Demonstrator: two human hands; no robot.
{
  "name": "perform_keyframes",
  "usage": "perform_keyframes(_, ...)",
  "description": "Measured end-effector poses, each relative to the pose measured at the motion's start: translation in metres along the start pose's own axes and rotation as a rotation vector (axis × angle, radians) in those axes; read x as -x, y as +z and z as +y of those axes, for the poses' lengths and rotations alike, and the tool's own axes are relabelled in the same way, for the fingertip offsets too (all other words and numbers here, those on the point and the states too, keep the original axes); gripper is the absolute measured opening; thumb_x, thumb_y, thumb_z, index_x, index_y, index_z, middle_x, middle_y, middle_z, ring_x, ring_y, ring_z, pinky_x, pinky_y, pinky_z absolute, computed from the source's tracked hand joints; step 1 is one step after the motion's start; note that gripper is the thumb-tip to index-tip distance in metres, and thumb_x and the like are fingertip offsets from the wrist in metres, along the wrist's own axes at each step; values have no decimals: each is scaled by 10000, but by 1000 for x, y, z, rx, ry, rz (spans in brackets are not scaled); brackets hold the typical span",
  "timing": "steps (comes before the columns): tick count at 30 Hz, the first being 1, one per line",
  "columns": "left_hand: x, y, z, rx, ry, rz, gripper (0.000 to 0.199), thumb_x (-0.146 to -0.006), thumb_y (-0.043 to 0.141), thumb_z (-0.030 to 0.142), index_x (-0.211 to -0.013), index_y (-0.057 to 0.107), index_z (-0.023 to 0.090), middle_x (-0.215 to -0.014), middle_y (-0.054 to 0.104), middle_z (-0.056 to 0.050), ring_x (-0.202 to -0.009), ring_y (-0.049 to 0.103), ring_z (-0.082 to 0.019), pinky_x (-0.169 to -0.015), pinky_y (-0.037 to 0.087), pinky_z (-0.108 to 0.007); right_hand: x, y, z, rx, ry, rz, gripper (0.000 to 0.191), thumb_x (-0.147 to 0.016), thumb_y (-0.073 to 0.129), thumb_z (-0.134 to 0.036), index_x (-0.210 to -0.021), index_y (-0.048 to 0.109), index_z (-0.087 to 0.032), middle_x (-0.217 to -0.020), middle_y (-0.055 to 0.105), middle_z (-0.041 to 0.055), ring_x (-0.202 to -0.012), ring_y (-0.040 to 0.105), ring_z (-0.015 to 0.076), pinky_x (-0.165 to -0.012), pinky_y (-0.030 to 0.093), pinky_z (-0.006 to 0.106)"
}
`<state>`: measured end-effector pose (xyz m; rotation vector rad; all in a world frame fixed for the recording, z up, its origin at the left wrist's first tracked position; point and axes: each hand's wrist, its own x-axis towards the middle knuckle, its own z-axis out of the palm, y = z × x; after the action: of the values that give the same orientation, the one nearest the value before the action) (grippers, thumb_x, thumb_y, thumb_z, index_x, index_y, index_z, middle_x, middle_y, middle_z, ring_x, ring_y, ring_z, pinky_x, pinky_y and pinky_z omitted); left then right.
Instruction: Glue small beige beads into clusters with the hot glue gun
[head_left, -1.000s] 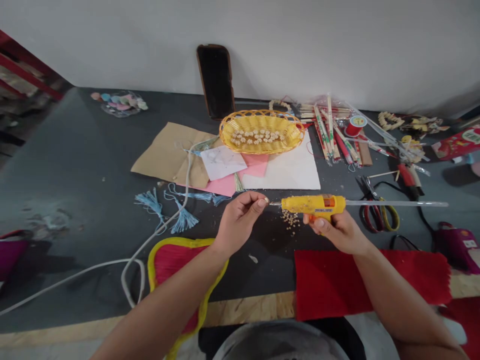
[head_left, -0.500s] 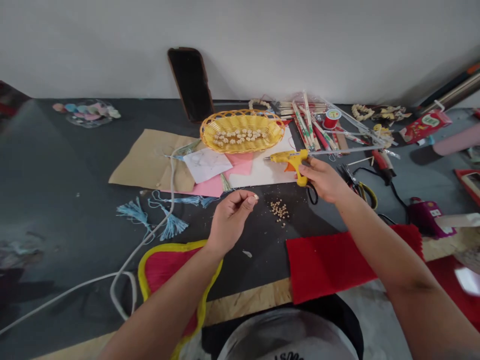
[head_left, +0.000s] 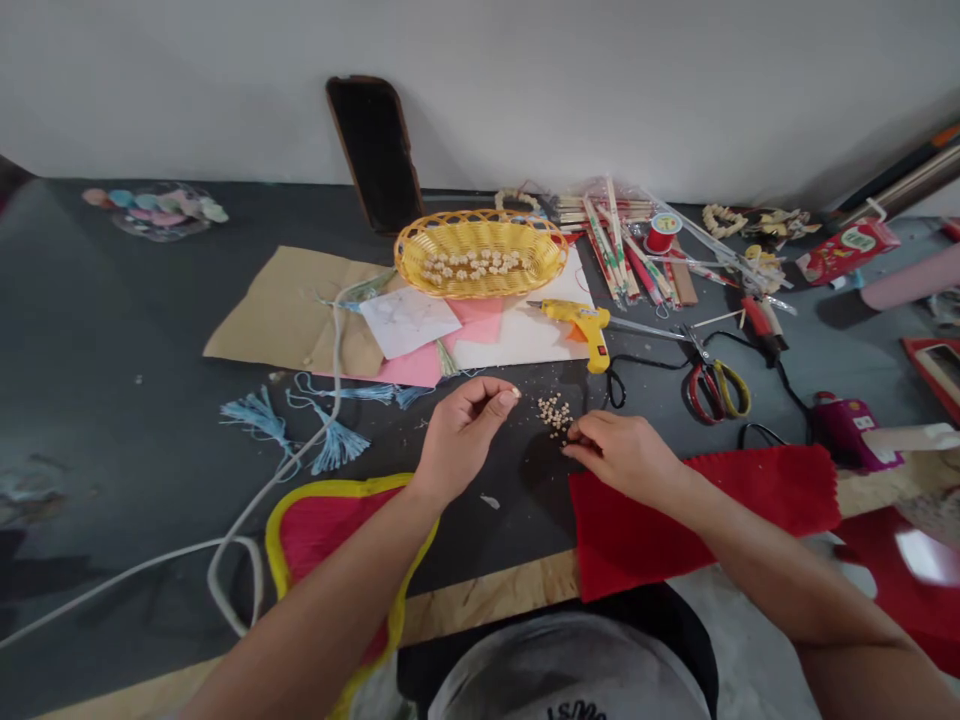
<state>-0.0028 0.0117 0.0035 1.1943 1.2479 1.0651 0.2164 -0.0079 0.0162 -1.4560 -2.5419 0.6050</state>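
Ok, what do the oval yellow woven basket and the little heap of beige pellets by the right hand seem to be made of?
The oval yellow woven basket looks like plastic or varnished cane: flat, even, slightly glossy strands. The small beige pellets look matte and uneven, perhaps dried seeds or wood, though they're too small to be sure.

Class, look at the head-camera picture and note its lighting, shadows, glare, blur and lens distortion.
In the head view, the light is soft and even; the left hand and right hand cast a soft shadow on the dark tabletop; glare whitens part of the glossy red surface at lower right; wide-angle distortion stretches the forearms near the bottom edge; no strong blur shows.
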Motion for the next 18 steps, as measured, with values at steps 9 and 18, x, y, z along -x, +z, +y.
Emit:
perform_keyframes(9, 3, 2, 4, -61, 5, -56, 234, -845, 612, 391, -819, 663, 164, -661, 547, 14, -607, 457, -119, -574, 358, -232, -8, -4, -7, -91, -90, 114, 99, -921, 546, -187, -863, 624, -169, -836, 693, 59, -748, 655, 165, -669, 486, 268)
perform_keyframes(18, 7, 7, 13, -53, 14, -156, 170, -825, 616, 322, -768, 643, 165, -713, 586, -1, -673, 504, -137, -640, 391, -246, -29, -9, -29, -341, -307, 580, 78, -901, 600, -172, -852, 654, -199, -787, 709, 51, -756, 667, 156, -693, 546, 276)
